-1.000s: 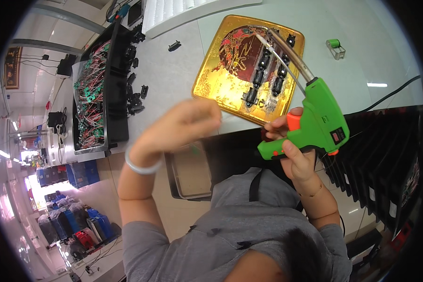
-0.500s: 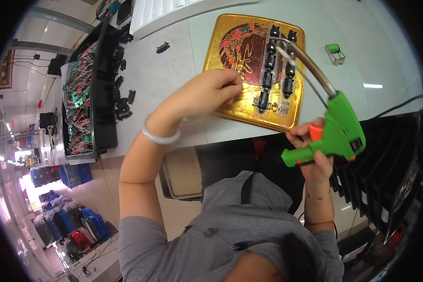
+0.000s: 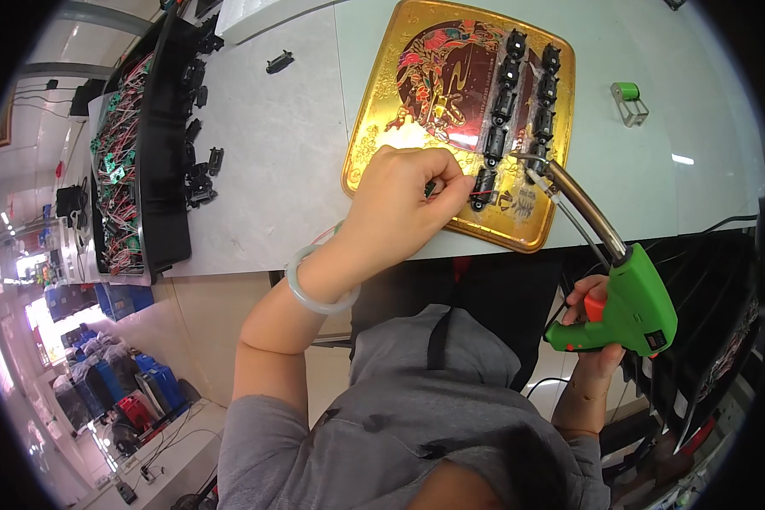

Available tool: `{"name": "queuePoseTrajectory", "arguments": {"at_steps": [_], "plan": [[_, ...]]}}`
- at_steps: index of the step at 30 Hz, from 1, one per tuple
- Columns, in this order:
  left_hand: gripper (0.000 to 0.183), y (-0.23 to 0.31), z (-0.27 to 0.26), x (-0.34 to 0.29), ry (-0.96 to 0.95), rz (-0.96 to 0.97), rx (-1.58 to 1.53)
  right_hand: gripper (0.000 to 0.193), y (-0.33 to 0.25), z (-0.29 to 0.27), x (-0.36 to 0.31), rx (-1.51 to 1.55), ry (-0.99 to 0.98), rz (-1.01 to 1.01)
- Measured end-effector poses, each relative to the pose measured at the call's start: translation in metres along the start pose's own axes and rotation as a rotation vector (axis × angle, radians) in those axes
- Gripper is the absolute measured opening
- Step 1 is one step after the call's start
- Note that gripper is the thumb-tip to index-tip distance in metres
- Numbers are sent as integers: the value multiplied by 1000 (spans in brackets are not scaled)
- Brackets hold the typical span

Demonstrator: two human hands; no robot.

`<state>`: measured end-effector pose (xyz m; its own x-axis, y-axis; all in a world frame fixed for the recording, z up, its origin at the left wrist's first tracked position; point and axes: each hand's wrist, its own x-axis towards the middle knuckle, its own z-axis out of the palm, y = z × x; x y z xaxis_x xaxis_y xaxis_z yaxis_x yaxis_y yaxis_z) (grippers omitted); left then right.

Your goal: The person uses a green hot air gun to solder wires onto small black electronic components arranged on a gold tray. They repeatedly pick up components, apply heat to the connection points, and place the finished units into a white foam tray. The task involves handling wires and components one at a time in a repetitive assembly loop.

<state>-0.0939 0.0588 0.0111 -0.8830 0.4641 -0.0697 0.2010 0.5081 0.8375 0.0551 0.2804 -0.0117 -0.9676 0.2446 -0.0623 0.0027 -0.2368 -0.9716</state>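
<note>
My left hand is closed in a pinch over the near edge of a gold tray. Thin red and dark wires stick out of its fingertips and reach the nearest black part of the left row. Behind the wrist shows a small green circuit board, partly hidden. My right hand grips a green soldering gun with an orange trigger. The gun's bent metal tip hovers at the near end of the right row of black parts.
At left stands a black bin of wired green boards, with several loose black parts beside it. A green solder spool on a metal stand is at right. A white foam tray lies at the back; black racks stand lower right.
My left hand has moved right to the nearest black part, with wires now showing at its fingertips. The soldering gun has come down and right, its tip now nearer the tray's front.
</note>
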Motion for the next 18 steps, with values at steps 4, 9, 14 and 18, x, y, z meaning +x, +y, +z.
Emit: {"name": "queuePoseTrajectory", "arguments": {"at_steps": [4,9,14,18], "plan": [[16,-6,7,1,151,91,-21,77,0,-2,-1,-3,-22,38],[15,-5,8,1,153,91,-20,75,2,-1,-6,-3,-6,92],[9,-3,6,0,56,-6,-62,66,7,-1,-4,-62,-71,10],[10,0,8,0,99,-18,-22,65,7,2,-3,-64,-62,2]]}}
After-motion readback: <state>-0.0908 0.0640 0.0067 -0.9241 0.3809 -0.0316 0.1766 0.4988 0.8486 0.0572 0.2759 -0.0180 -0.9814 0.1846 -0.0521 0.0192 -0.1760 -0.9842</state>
